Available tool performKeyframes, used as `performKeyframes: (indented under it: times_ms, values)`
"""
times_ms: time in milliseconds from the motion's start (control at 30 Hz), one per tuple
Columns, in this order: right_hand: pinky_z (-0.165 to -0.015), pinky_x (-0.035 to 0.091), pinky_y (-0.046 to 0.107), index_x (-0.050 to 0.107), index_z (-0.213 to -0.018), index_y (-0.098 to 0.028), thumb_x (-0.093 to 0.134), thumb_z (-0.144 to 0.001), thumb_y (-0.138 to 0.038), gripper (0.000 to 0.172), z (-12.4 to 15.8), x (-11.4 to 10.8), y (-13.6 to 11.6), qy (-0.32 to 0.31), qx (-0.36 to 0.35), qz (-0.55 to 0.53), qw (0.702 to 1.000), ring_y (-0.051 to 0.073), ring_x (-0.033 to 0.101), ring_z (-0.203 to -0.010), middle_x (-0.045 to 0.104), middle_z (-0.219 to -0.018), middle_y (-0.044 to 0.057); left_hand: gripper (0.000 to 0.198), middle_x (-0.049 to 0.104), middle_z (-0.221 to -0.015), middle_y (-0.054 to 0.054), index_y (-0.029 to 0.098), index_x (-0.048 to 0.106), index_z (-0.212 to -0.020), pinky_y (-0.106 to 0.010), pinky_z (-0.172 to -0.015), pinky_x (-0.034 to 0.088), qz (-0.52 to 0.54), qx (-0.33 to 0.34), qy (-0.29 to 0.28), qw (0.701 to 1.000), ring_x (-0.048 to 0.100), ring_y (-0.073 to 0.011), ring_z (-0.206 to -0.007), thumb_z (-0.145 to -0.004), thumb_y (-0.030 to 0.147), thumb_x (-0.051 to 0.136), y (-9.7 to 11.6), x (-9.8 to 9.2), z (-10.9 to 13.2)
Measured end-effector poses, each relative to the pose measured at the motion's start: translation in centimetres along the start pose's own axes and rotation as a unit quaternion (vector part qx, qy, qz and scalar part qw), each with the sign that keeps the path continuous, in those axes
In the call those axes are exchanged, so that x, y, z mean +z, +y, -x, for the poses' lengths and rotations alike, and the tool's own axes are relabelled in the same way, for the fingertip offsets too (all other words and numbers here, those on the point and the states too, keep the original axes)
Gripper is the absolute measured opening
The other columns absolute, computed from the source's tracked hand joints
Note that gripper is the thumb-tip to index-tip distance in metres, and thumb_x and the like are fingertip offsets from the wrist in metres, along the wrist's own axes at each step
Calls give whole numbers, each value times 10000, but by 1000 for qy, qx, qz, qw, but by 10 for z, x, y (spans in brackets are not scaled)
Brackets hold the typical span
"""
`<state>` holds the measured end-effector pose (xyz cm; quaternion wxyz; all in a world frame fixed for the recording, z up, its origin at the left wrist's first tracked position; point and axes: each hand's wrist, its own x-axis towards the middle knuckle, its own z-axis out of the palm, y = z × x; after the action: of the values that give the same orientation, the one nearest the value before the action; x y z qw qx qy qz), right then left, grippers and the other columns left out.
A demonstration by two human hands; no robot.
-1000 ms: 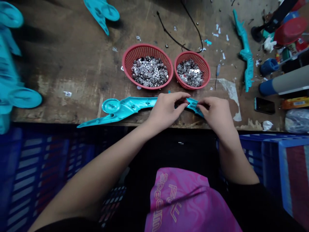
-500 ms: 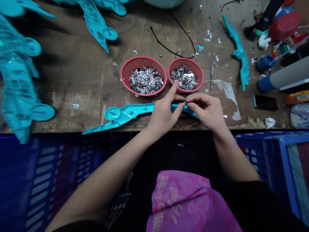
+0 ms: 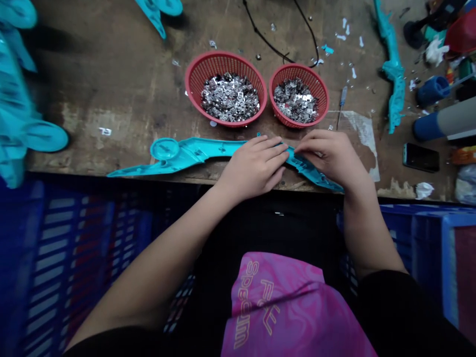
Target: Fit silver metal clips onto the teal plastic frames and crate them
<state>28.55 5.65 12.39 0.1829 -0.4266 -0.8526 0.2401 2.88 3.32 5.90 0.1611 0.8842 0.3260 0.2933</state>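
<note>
A long turquoise plastic part (image 3: 215, 148) lies along the front edge of the workbench, its round lobe toward the left. My left hand (image 3: 256, 163) rests flat across its middle, fingers stretched out and together. Over the section to the right, my right hand (image 3: 330, 153) is bent down with thumb and fingertips pinched close to the part's surface. Whatever sits in that pinch is too small or hidden to make out. Just behind the part stand a larger red basket (image 3: 190, 94) and a smaller red basket (image 3: 326, 99), both holding small shiny metal pieces.
A small screwdriver (image 3: 341, 101) lies right of the baskets, near a phone (image 3: 421, 157). Another turquoise part (image 3: 394, 74) lies farther right; more turquoise parts (image 3: 17, 99) are piled at left. A black cord (image 3: 260, 37) curves behind the baskets. Blue crates (image 3: 74, 238) stand below the bench edge.
The left hand has gone from a pinch with raised index finger to lying flat on the turquoise part. My right hand has moved rightward, apart from the left. The camera view has shifted.
</note>
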Motion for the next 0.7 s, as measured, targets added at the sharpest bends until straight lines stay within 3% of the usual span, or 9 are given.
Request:
performKeyframes:
  times_ms: [433, 700]
  values:
    - [-927, 562, 390, 894, -1109, -246, 588, -1055, -170, 320, -2, -2, -13, -65, -2, 120, 991, 278, 721, -1034, 802, -1150, 107, 396, 786, -1471, -150, 223, 809, -1397, -673, -1275, 508, 4, -10, -1, 1000, 665, -380, -1509, -1055, 234, 610, 2, 1, -1]
    - [-914, 548, 366, 885, -1087, -246, 573, -1070, -176, 320, -5, -6, -20, -83, 3, 140, 987, 264, 712, -1026, 803, -1144, 101, 375, 788, -1462, -151, 207, 812, -1381, -637, -1278, 507, -2, -6, 12, 1000, 665, -362, -1506, -1074, 233, 598, 2, 4, 1]
